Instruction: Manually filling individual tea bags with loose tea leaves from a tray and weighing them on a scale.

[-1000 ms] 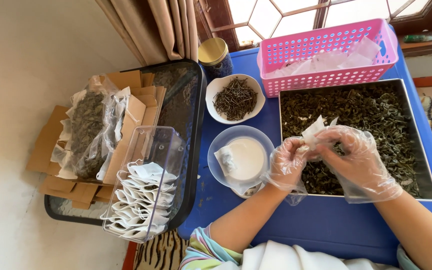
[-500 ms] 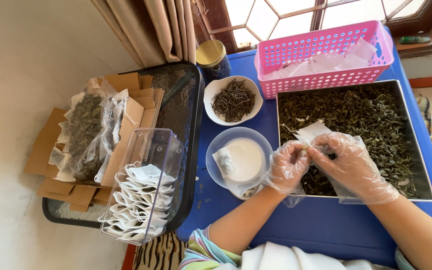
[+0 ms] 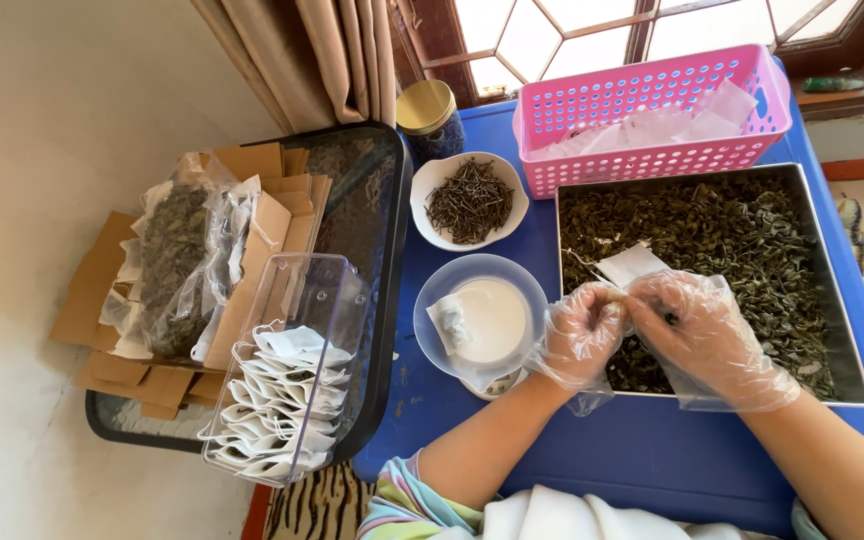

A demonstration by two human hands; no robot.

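Both hands (image 3: 642,335) (gloved) pinch a white filter bag (image 3: 632,264).

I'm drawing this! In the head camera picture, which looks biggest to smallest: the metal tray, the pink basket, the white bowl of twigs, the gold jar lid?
1. Metal tray
2. Pink basket
3. White bowl of twigs
4. Gold jar lid

The basket and lid lie farther from the camera, so they may look slightly smaller.

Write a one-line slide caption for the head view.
Two gloved hands, left hand and right hand, hold a small white paper bag over a metal tray of dried leaves.
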